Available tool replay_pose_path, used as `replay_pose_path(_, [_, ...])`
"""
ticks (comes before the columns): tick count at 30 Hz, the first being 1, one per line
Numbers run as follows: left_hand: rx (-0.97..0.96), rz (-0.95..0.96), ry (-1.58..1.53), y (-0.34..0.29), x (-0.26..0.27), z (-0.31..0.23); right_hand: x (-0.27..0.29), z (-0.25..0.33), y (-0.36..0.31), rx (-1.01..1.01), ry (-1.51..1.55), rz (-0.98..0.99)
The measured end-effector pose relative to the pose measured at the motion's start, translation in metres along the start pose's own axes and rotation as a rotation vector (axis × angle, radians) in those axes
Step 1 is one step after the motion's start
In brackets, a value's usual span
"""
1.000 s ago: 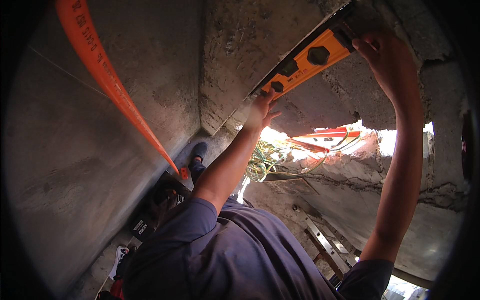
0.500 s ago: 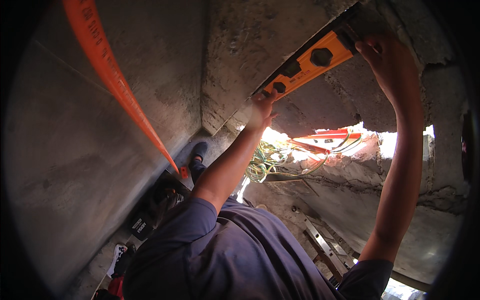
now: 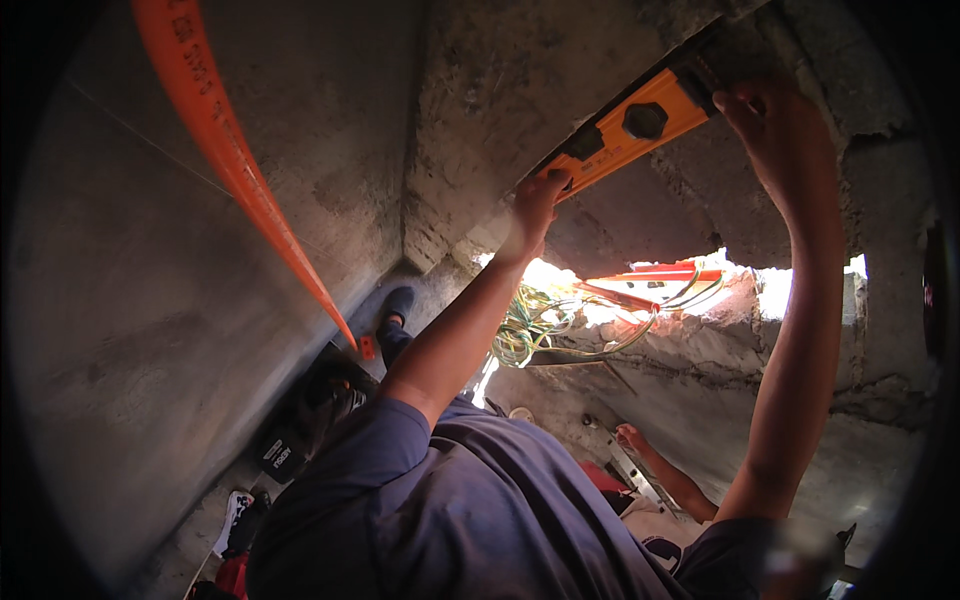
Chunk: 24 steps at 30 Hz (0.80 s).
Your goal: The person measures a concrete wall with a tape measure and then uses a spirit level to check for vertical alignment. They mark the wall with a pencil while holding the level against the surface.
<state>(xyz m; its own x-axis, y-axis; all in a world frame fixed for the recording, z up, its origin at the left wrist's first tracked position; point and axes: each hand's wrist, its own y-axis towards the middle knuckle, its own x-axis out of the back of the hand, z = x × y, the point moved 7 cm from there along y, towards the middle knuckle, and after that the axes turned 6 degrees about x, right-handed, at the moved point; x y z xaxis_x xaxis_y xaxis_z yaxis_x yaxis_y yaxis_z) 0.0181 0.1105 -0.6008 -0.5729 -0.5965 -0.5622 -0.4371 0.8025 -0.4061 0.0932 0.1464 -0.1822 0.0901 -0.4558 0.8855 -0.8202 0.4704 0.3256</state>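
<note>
An orange spirit level (image 3: 612, 150) with black ends and black vial housings lies slantwise against the rough grey wall (image 3: 520, 90). Its lower left end is in my left hand (image 3: 535, 210), whose fingers are closed round it and hide that tip. At the upper right end, my right hand (image 3: 768, 120) grips the black end with bent fingers, partly in shadow. Both arms are stretched out, the right one higher than the left.
Left of me an orange conduit (image 3: 240, 170) runs down along the smooth wall. Coiled green-yellow wires (image 3: 520, 325) hang by a bright broken opening with orange pipes (image 3: 640, 290). At lower right, another person's arm (image 3: 670, 475) is beside a metal ladder (image 3: 635, 472).
My left fingers, spread before, have closed further round the level's lower end. Another person has come into view at the lower right. My right hand has hardly moved.
</note>
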Motion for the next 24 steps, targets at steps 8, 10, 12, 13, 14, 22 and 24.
replay_pose_path(8, [-0.057,-0.006,0.025,-0.032,-0.027,-0.041,0.003,0.003,-0.001,-0.019,0.008,0.016])
replay_pose_path(10, [-0.039,-0.007,0.024,-0.032,-0.028,-0.041,0.002,0.005,-0.002,-0.021,0.026,0.028])
replay_pose_path(12, [-0.022,0.003,0.023,-0.030,-0.027,-0.040,0.005,0.009,-0.004,0.009,0.061,-0.037])
replay_pose_path(13, [-0.014,0.009,0.026,-0.029,-0.027,-0.039,0.009,0.012,-0.008,0.040,0.077,-0.109])
replay_pose_path(14, [-0.009,0.017,0.035,-0.028,-0.027,-0.040,0.011,0.014,-0.012,0.044,0.109,-0.146])
replay_pose_path(22, [0.120,0.048,0.100,-0.030,-0.024,-0.042,-0.011,0.027,-0.131,0.044,0.535,-0.491])
replay_pose_path(24, [0.145,0.043,0.119,-0.031,-0.023,-0.042,-0.046,0.032,-0.171,0.002,0.659,-0.512])
